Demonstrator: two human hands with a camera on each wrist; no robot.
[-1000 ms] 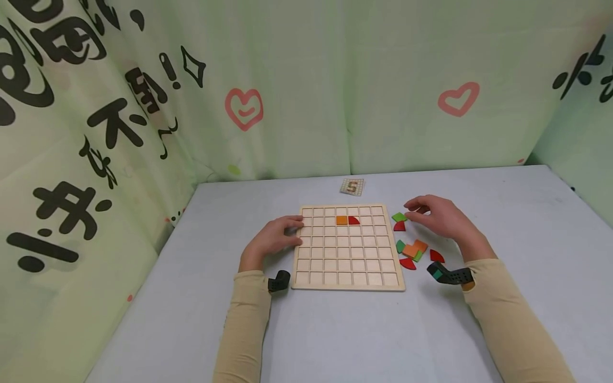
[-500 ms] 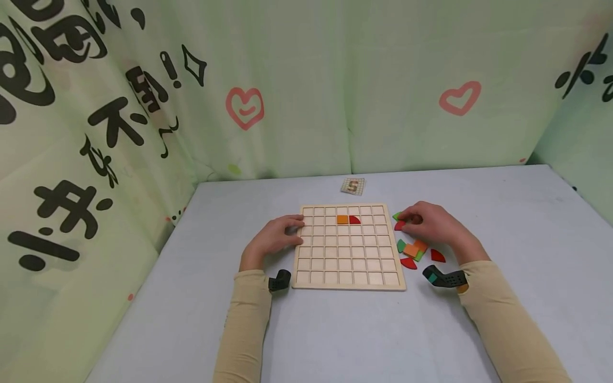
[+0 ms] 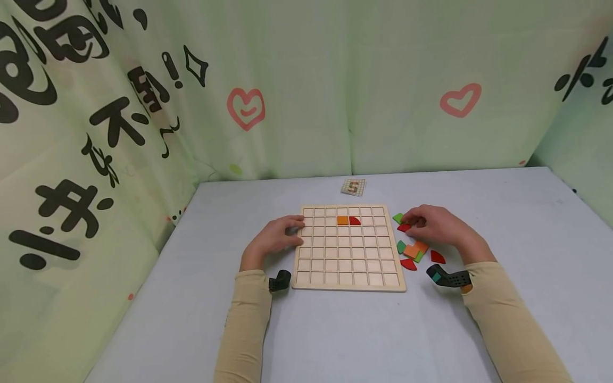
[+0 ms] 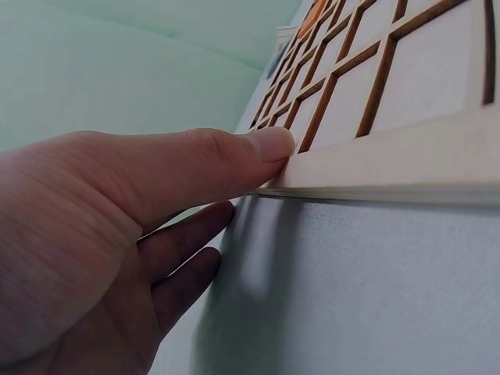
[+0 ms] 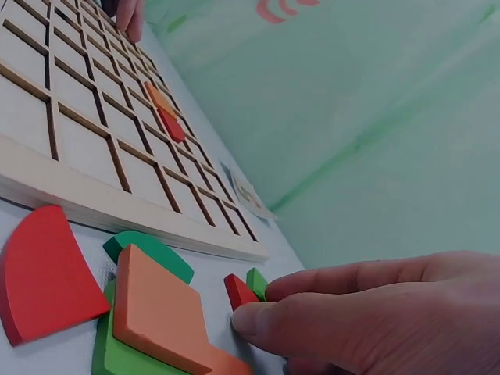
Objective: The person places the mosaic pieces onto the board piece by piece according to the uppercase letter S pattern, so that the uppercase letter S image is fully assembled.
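Observation:
A wooden grid board [image 3: 344, 266] lies on the table, with an orange square tile [image 3: 342, 220] and a red quarter-round tile [image 3: 354, 221] side by side in its upper cells. My left hand [image 3: 274, 236] rests at the board's left edge, its thumb [image 4: 269, 145] on the rim and the other fingers extended. Right of the board, my right hand [image 3: 433, 226] pinches another red quarter-round tile [image 5: 239, 292] between thumb and index finger, low over the table. A light green tile [image 5: 255, 283] sits right behind it, partly hidden by the index finger.
Beside the board's right edge lie loose tiles: an orange square [image 5: 160, 308] overlapping a light green one [image 5: 117, 355], a dark green one [image 5: 152, 254] and a red quarter-round [image 5: 51, 273]. A small pattern card [image 3: 353, 186] lies beyond the board. Curtains [image 3: 306, 106] surround the table.
My right hand has come down and left onto the red quarter-round tile and now pinches it; the tile has turned and shifted slightly right. The left hand has stayed at the board.

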